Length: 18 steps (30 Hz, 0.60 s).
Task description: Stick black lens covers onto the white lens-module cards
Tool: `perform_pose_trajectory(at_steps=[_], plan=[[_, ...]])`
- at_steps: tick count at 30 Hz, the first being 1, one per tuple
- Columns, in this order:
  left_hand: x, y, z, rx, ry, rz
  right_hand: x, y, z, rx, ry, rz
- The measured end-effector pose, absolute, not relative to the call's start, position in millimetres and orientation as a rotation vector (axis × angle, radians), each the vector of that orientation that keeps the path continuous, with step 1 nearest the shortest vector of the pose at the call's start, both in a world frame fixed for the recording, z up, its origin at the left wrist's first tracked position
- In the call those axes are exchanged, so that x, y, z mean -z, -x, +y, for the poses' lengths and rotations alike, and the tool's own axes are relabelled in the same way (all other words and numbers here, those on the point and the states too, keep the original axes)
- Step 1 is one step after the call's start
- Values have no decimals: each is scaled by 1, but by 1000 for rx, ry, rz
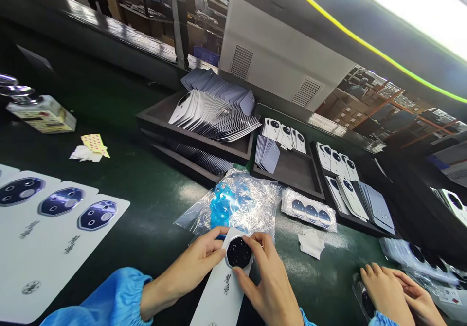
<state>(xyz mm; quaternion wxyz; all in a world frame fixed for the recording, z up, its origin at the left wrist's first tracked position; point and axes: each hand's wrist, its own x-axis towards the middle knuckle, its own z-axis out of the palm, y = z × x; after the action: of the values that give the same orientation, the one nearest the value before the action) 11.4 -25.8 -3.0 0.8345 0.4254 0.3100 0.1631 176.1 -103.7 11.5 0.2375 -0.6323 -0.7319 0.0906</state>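
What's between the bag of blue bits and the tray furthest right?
A smaller clear bag of dark camera rings, lying on the green table; head view.

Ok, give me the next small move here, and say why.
Probably press the ring flat onto the cover with the right hand. The dark ring sits at the cover's top end, the right hand's finger and thumb bracket it, and the left hand grips the cover's corner, steadying it.
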Motion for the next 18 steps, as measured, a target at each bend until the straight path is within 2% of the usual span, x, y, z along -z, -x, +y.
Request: perform_pose_trajectory(at_steps=[18], plan=[[5,-11,-26,-343,-894,661,-13,-176,-102,-303,1715,-1998]])
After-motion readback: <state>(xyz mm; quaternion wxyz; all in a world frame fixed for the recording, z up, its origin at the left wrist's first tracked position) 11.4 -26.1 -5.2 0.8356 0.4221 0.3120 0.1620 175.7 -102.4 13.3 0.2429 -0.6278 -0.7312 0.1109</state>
